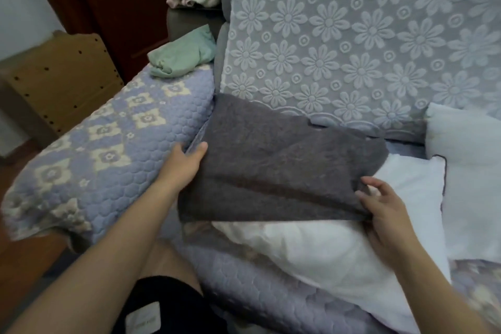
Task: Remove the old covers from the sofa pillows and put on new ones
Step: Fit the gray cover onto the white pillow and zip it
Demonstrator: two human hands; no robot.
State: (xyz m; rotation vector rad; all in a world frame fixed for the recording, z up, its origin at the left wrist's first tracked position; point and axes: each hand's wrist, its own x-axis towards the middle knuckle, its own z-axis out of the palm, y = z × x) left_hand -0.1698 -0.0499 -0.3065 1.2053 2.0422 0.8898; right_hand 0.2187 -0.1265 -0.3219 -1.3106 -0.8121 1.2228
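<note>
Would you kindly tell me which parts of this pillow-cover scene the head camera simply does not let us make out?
- Grey cover: its opening, turned away or folded under.
- White pillow: top end, hidden beneath the cover.
- Second white pillow: cut off by the right edge.
- Left hand grip: fingertips tucked behind the cover's edge.
- Label on the black shorts: too blurred to read.

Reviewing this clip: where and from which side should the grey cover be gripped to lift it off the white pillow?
Best at its two side edges, one from each side. The grey cover lies limp and flat across the white pillow; the left hand and right hand already hold those edges, probably keeping it spread.
</note>
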